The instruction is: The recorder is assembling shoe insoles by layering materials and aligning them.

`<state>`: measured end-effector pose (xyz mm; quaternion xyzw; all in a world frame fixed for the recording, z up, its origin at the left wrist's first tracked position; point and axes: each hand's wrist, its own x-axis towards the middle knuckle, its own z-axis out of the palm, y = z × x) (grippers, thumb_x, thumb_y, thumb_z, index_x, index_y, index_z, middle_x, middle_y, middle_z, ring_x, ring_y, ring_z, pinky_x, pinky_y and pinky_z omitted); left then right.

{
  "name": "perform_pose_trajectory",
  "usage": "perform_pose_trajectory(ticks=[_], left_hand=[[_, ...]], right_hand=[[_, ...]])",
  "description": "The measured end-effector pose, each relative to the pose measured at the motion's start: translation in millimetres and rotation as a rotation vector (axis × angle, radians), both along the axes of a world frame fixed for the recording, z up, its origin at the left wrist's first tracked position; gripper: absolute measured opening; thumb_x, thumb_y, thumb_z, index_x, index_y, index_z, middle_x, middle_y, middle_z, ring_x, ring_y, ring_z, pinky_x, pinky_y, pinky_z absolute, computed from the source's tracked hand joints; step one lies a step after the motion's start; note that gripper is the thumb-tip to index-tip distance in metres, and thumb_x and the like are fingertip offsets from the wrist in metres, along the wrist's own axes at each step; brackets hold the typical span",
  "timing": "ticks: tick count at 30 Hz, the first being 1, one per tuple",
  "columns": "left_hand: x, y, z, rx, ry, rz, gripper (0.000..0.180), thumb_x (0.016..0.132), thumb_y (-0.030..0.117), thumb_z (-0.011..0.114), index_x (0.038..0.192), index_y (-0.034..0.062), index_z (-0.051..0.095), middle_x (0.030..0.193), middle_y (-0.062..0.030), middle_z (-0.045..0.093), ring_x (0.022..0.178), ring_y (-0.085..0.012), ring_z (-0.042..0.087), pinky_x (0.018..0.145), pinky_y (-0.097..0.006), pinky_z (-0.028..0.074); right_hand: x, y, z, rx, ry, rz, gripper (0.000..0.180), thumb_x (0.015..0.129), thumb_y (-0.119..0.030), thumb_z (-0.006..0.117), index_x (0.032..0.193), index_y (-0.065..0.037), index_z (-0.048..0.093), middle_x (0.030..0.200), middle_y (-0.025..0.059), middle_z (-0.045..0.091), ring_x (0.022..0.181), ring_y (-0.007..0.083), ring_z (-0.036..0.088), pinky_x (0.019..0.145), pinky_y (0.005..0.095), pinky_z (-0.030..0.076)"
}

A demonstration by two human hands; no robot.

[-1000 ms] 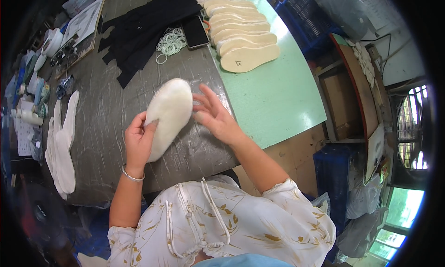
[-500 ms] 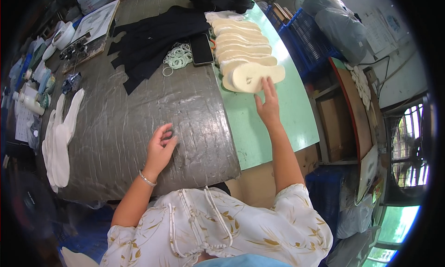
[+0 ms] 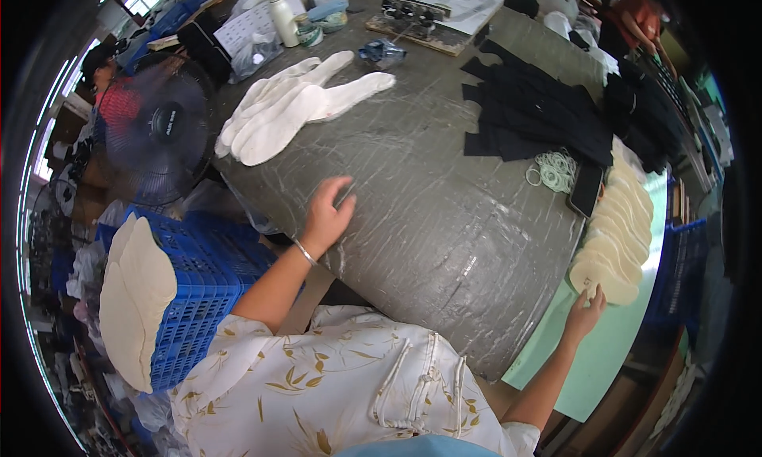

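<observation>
My right hand (image 3: 585,317) is at the near end of a row of overlapping cream insoles (image 3: 609,233) on the right. Its fingertips touch the edge of the front insole (image 3: 591,274), fingers slightly apart; the insole still lies in the row. Over the near left part of the grey-covered table (image 3: 413,195) hovers my left hand (image 3: 327,217), a bracelet on its wrist. It is empty, with loosely bent fingers and the thumb apart. Beyond it lies a fanned pile of white insoles (image 3: 278,115).
A blue crate (image 3: 198,298) with cream insoles (image 3: 136,298) against it stands at my left, near a fan (image 3: 163,127). Black fabric pieces (image 3: 540,107), pale green bands (image 3: 554,171) and a phone (image 3: 586,188) lie beside the row. Other people are in the background.
The view has swung left, bringing the crate and fan into sight. My right hand has shifted from lying on top of the front insole to its near edge. My left hand stays empty.
</observation>
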<state>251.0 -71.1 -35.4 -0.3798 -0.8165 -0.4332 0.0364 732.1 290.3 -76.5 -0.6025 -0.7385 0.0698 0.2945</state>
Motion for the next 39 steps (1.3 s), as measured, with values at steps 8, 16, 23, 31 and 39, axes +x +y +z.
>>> perform_pose_trajectory(ticks=[8, 16, 23, 31, 39], left_hand=[[-181, -81, 13, -0.472, 0.064, 0.842, 0.082, 0.076, 0.038, 0.077, 0.141, -0.0010, 0.044, 0.137, -0.0231, 0.052, 0.130, -0.0390, 0.047, 0.106, -0.051, 0.039], [-221, -117, -9, 0.173, -0.749, 0.684, 0.017, 0.079, 0.020, 0.062, 0.087, 0.0057, 0.068, 0.065, -0.0023, 0.059, 0.052, -0.0107, 0.054, 0.044, -0.025, 0.040], [-189, -118, 9, 0.433, -0.837, 0.578, 0.042, 0.086, 0.012, 0.071, 0.121, -0.0014, 0.052, 0.087, -0.0099, 0.067, 0.060, -0.0138, 0.063, 0.048, -0.025, 0.048], [-189, -105, 21, 0.361, -0.688, 0.499, 0.044, 0.085, 0.014, 0.075, 0.120, 0.0024, 0.052, 0.088, -0.0075, 0.068, 0.066, -0.0116, 0.064, 0.052, -0.023, 0.046], [-200, -113, 7, 0.446, -0.514, 0.337, 0.039, 0.086, 0.016, 0.075, 0.116, 0.0031, 0.053, 0.088, -0.0080, 0.071, 0.071, -0.0184, 0.066, 0.062, -0.030, 0.049]], right_hand=[[-12, -43, 13, -0.109, 0.087, 0.195, 0.027, 0.095, -0.012, 0.063, 0.119, -0.001, 0.065, 0.117, 0.0112, 0.063, 0.081, 0.0185, 0.061, 0.071, 0.0334, 0.050], [-66, -70, 43, -0.182, 0.177, 0.325, 0.024, 0.094, -0.008, 0.060, 0.116, 0.002, 0.065, 0.114, 0.0116, 0.064, 0.082, 0.0176, 0.064, 0.070, 0.0286, 0.052], [-208, -140, 83, -0.272, 0.181, 0.765, 0.023, 0.087, -0.001, 0.066, 0.110, 0.002, 0.067, 0.102, 0.0151, 0.066, 0.084, 0.0242, 0.068, 0.073, 0.0316, 0.055], [-485, -277, 116, -0.256, 0.192, 1.407, 0.029, 0.081, -0.024, 0.076, 0.102, -0.005, 0.068, 0.099, 0.0130, 0.069, 0.089, 0.0326, 0.068, 0.076, 0.0430, 0.055], [-611, -339, 81, -0.417, 0.120, 1.247, 0.026, 0.081, -0.027, 0.073, 0.086, -0.002, 0.069, 0.095, 0.0197, 0.068, 0.090, 0.0362, 0.068, 0.080, 0.0447, 0.054]])
